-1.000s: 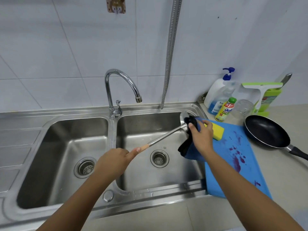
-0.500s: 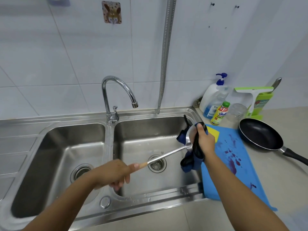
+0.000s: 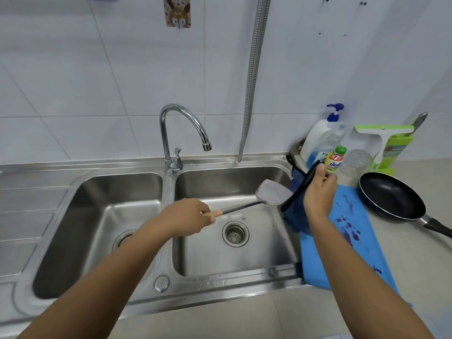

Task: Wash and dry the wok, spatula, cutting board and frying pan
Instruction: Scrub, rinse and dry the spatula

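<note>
Steel sink (image 3: 220, 287): left hand (image 3: 186, 220) fingers grip spatula (image 3: 271, 194) handle; right hand (image 3: 319, 194) fingers clutch blue cloth (image 3: 296, 216).

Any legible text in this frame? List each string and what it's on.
"Ka": start of a word on the pump bottle; the rest is hidden behind the small yellow bottle.
Small yellow bottle: a red badge and blue script, too blurred to read.
Green pack by the wall: some print, too blurred to read.
Rabbit sticker on the tiles: picture only, no words seen.
</note>
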Demonstrator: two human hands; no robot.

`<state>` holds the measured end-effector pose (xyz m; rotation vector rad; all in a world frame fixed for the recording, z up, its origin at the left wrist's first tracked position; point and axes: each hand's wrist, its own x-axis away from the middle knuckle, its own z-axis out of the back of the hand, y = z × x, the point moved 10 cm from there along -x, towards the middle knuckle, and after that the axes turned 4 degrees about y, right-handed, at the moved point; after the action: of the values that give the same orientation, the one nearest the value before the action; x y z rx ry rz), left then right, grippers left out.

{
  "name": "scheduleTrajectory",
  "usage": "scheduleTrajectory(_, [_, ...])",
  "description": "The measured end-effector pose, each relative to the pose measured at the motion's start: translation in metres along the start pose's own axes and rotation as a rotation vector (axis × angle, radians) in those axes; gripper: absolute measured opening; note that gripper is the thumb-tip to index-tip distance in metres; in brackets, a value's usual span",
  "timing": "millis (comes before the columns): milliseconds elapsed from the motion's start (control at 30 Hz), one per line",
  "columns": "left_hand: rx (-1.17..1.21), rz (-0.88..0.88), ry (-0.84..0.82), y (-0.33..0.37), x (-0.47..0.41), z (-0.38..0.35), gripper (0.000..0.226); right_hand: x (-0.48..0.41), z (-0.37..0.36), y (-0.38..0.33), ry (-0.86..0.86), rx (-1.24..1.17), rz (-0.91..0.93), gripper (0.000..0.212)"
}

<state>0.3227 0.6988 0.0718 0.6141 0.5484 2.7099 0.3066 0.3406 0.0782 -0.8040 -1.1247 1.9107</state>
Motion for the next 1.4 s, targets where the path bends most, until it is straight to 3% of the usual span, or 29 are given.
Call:
scheduleTrajectory(133, [-0.301, 0.001, 0.221, 0.011, 0.008, 0.018, 0.027, 0.024, -0.014, -0.035, -0.096, 0.336, 0.368, 0.034])
scheduleTrajectory(200, [-0.319, -0.037, 0.282, 0.023, 0.015, 0.021, 0.030, 0.059, -0.047, -0.038, -0.255, 0.582, 0.625, 0.029])
scheduleTrajectory(267, [-0.396, -0.085, 0.327, 0.035, 0.021, 0.022, 0.032, 0.090, -0.078, -0.020, -0.423, 0.734, 0.753, 0.028])
scheduleTrajectory(333, [-0.476, -0.106, 0.328, 0.039, 0.024, 0.018, 0.031, 0.091, -0.088, -0.005, -0.488, 0.764, 0.718, 0.029])
scheduleTrajectory(467, [-0.504, -0.117, 0.270, 0.032, 0.031, 0.002, 0.030, 0.055, -0.069, 0.009, -0.335, 0.748, 0.529, 0.029])
scheduleTrajectory(600, [-0.551, -0.129, 0.259, 0.032, 0.031, -0.004, 0.030, 0.108, -0.098, 0.009, -0.517, 0.769, 0.787, 0.026])
scheduleTrajectory(667, [-0.585, -0.143, 0.241, 0.034, 0.030, -0.008, 0.030, 0.106, -0.104, 0.006, -0.554, 0.792, 0.792, 0.028])
scheduleTrajectory(833, [-0.590, -0.158, 0.254, 0.037, 0.034, -0.009, 0.031, 0.065, -0.084, 0.001, -0.349, 0.866, 0.545, 0.027])
scheduleTrajectory(1000, [-0.552, -0.131, 0.212, 0.024, 0.033, -0.017, 0.029, 0.124, -0.110, 0.016, -0.614, 0.891, 0.834, 0.030])
scheduleTrajectory(1167, [-0.565, -0.162, 0.274, 0.021, 0.038, -0.012, 0.029, 0.071, -0.087, 0.007, -0.407, 0.933, 0.643, 0.032])
scheduleTrajectory(1300, [-0.535, -0.124, 0.288, 0.015, 0.033, -0.008, 0.029, 0.126, -0.107, 0.008, -0.573, 0.993, 0.843, 0.048])
scheduleTrajectory(1400, [-0.536, -0.111, 0.281, 0.008, 0.032, -0.010, 0.029, 0.131, -0.103, 0.019, -0.575, 0.998, 0.850, 0.056])
